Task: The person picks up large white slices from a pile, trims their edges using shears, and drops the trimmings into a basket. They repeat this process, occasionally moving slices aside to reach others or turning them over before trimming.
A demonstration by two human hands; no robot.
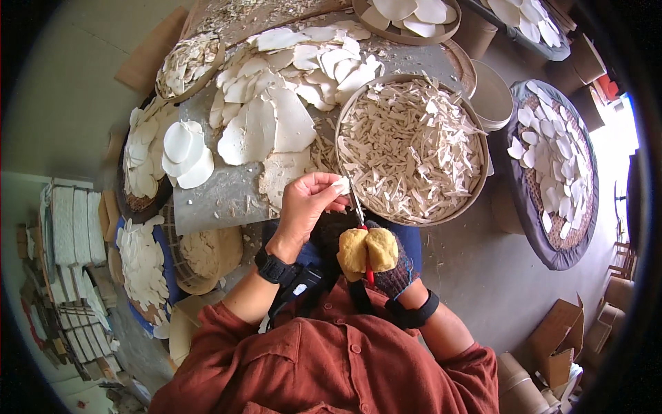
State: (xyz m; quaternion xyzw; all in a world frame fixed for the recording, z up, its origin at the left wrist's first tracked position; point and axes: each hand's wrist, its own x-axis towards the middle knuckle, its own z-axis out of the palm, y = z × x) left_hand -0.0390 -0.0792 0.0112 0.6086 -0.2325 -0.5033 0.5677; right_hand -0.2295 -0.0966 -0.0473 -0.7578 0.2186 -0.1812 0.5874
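Note:
My left hand (301, 212) pinches a small white flat piece (340, 185) between thumb and fingers. In my right hand (394, 276), which wears a dark knitted glove, are red-handled scissors (355, 200). Yellow foam-like padding (367, 250) wraps the handles and hides part of the grip. The scissor blades point up beside the white piece; whether they touch it I cannot tell. Just beyond my hands sits a round tray (485, 155) heaped with narrow white offcuts (414, 145). Large thin white sheets (255, 127) are piled to the left of it on the grey table (207, 210).
A small stack of rounded white pieces (185, 155) lies at the table's left. On the right stands a cloth-edged round tray (587, 238) bearing white ovals. More laden trays surround the table. An open cardboard box (557, 331) is at lower right; bundled stacks (72, 228) line the left.

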